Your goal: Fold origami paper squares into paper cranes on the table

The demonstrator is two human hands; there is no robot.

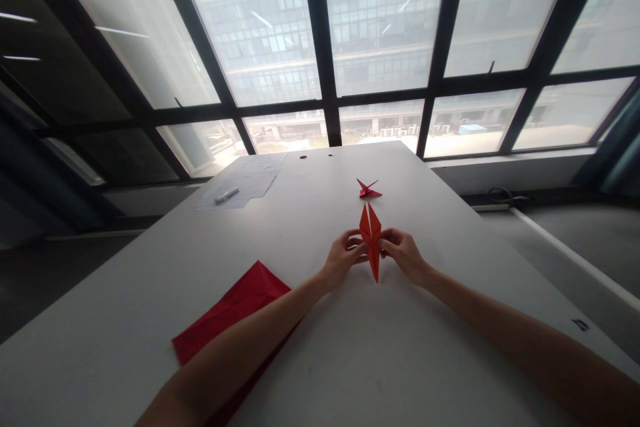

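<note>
A folded red origami model point(371, 240) stands upright between the hands, pinched evenly at its middle by the left hand point(344, 258) and right hand point(403, 253). A small red paper crane point(368, 190) sits ahead on the bench point(400, 360), and a red paper sheet point(233, 310) lies under the left forearm point(235, 357).

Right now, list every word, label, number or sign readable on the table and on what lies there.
Nothing can be read: any writing on the sheets of paper is too small and blurred, the white marker shows no legible marking, and the small dark label on the white table is too blurred.
</note>
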